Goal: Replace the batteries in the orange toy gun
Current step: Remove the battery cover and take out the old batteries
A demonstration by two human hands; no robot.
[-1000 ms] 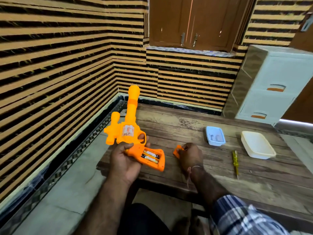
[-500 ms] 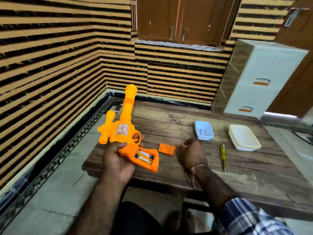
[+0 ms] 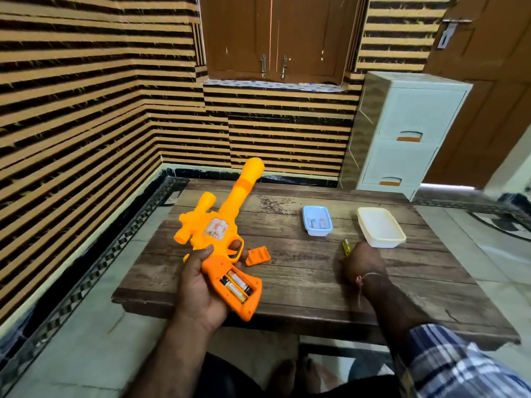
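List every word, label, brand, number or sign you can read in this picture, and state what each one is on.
No text here can be read.
Sticker on the orange toy gun: a printed picture, too blurred to read.
Batteries in the open grip: markings too small to read.
Yellow screwdriver handle: no legible marking.
Blue tray and white tub: no lettering visible.

On the bench [image 3: 301,271], the small tray [image 3: 317,221] serves as landmark. The larger tray [image 3: 380,231] sits to its right, the screwdriver [image 3: 346,245] before it and rightward, the battery cover [image 3: 258,255] before it to the left, and the toy gun [image 3: 221,234] farther left, above the bench's left edge.
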